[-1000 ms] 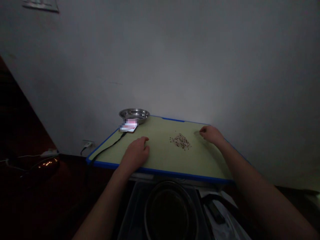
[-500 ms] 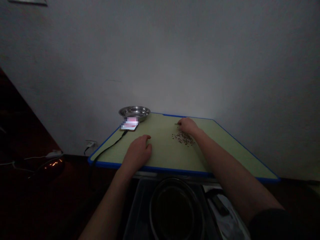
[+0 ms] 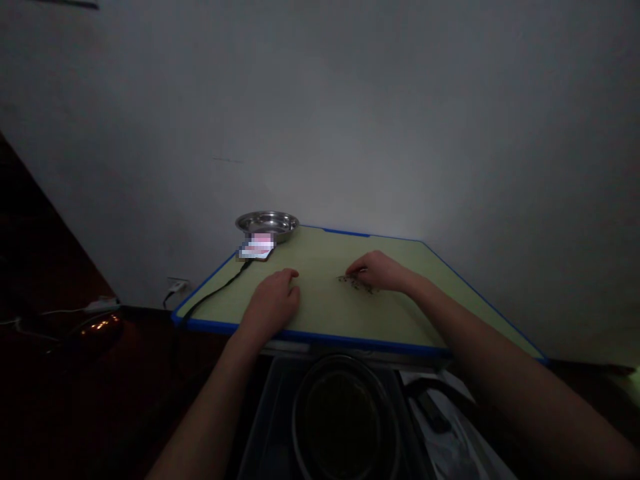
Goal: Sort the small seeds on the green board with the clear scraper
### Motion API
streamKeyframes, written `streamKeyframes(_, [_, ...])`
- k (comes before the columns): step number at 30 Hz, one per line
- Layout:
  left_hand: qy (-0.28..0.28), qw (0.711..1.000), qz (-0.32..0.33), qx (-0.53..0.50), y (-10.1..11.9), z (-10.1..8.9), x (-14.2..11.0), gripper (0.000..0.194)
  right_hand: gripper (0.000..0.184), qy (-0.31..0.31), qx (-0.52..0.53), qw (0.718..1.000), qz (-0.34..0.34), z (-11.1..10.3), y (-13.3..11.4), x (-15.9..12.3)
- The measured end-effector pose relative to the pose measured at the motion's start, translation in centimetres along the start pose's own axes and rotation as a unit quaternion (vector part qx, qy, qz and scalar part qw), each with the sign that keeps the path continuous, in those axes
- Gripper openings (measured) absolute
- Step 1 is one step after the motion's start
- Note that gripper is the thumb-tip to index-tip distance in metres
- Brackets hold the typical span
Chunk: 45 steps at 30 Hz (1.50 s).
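My right hand (image 3: 377,270) is over the small dark grains (image 3: 357,285) scattered on the table, fingertips pinched together and low at the pile. A thin pale sliver shows at those fingers; its kind is too small and dim to tell. The hand hides part of the grains. On the left half of the table rests my left hand (image 3: 275,299), thumb and forefinger apart, holding nothing. Pale green with a blue rim, the table (image 3: 320,313) lies under both hands.
A shiny metal bowl (image 3: 267,223) stands at the back left against the wall. Before it lies a lit phone (image 3: 257,248) with a black cable (image 3: 215,293) running off the left edge. Close to me, below the table, is a dark round pot or lid (image 3: 345,420).
My right hand has come nearer, from beyond the grains down onto them, and now covers part of the pile. The left hand stays in place; the view has shifted slightly.
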<state>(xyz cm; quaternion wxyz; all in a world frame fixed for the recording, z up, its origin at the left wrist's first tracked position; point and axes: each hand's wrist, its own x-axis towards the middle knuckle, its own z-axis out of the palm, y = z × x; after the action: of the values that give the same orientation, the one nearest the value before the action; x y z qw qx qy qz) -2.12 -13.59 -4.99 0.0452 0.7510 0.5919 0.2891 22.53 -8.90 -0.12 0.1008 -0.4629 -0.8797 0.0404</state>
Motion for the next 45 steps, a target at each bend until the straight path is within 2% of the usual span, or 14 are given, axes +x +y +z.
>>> streamKeyframes(6, [-0.002, 1.000, -0.002, 0.001, 0.0, 0.1, 0.1, 0.036, 0.036, -0.015, 0.026, 0.999, -0.031, -0.7, -0.7, -2.8])
streamKeyframes(11, [-0.006, 1.000, 0.000, 0.005, 0.1, 0.0, 0.1, 0.036, 0.027, 0.071, 0.031, 0.996, -0.033, -1.9, -0.3, -4.2])
streamKeyframes(15, [-0.003, 1.000, 0.004, 0.010, 0.0, 0.1, 0.1, 0.036, 0.026, 0.114, 0.029, 0.993, 0.006, -3.0, 0.6, -5.4])
streamKeyframes(19, [-0.004, 1.000, 0.002, 0.009, -0.1, 0.2, 0.2, 0.036, 0.026, 0.059, 0.077, 0.993, 0.061, -3.4, 1.0, -6.9])
streamKeyframes(23, [-0.006, 1.000, 0.002, 0.010, -0.1, 0.2, 0.2, 0.036, 0.025, 0.021, 0.120, 0.990, 0.073, -2.7, 1.1, -7.8])
streamKeyframes(28, [-0.001, 1.000, 0.007, 0.013, -0.2, 0.2, 0.2, 0.036, 0.022, 0.061, 0.133, 0.986, 0.081, -1.8, 3.1, -7.0])
streamKeyframes(33, [0.003, 1.000, 0.008, 0.009, -0.4, 0.3, 0.2, 0.036, 0.021, 0.122, 0.075, 0.973, 0.179, -0.9, 6.6, -5.4])
streamKeyframes(37, [0.004, 1.000, 0.006, 0.012, -0.3, 0.2, 0.2, 0.036, 0.022, 0.154, 0.021, 0.957, 0.244, -0.3, 8.3, -4.2])
streamKeyframes(41, [0.002, 1.000, 0.008, 0.010, -0.3, 0.2, 0.2, 0.036, 0.024, 0.171, -0.034, 0.943, 0.282, 0.3, 8.5, -2.8])
streamKeyframes(45, [-0.004, 1.000, 0.007, 0.011, -0.3, 0.1, 0.2, 0.037, 0.026, 0.172, -0.062, 0.938, 0.295, 1.0, 7.3, -1.0])
